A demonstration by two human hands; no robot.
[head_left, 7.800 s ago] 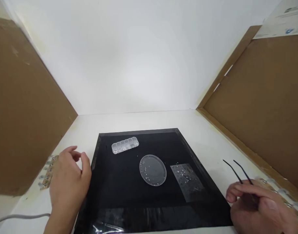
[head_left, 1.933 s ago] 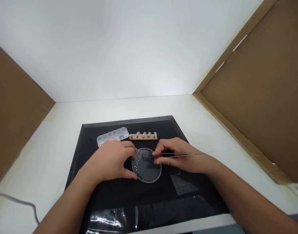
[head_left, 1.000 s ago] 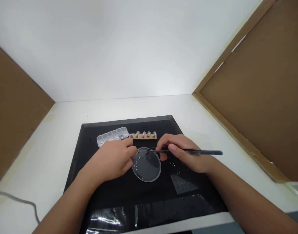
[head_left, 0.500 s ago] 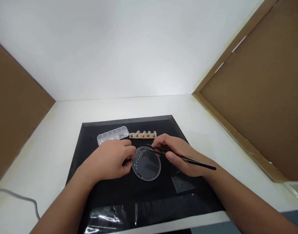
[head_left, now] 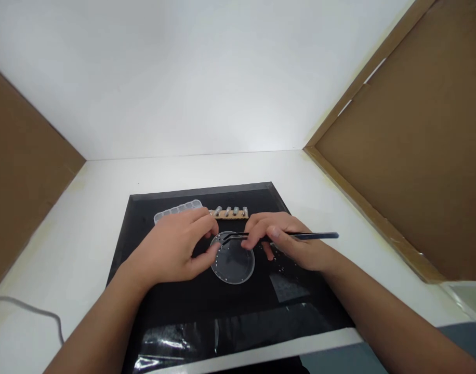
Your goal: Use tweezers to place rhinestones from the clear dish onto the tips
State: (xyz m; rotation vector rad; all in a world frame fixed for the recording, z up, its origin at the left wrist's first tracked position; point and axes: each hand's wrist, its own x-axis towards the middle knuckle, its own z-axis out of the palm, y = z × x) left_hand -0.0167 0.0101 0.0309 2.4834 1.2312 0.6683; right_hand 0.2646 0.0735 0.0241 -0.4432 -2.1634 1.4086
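Note:
Black bent-tip tweezers (head_left: 300, 236) lie in my right hand (head_left: 287, 236), held between thumb and fingers. Their tips point left, over the upper left part of a round clear dish (head_left: 234, 265). Small pale beads (head_left: 216, 262) are scattered along the dish's left side and lower rim. My left hand (head_left: 183, 241) is at the dish's left edge, its thumb and forefinger apart with nothing visible between them. Whether the thumb touches the rim, I cannot tell. Behind the dish is a tan strip (head_left: 232, 214) bearing several glossy nail tips (head_left: 235, 211).
A clear compartment box (head_left: 175, 210) sits behind my left hand, partly hidden by it. The black mat (head_left: 175, 306) carries loose beads (head_left: 280, 267) and a clear square sheet (head_left: 288, 287) at right. Brown boards (head_left: 409, 156) flank the white table (head_left: 105, 182); a grey cable (head_left: 31, 309) lies at left.
The left thumb and forefinger have spread apart. The tweezers have turned closer to level, and their tips now reach down to the beads at the dish's upper left.

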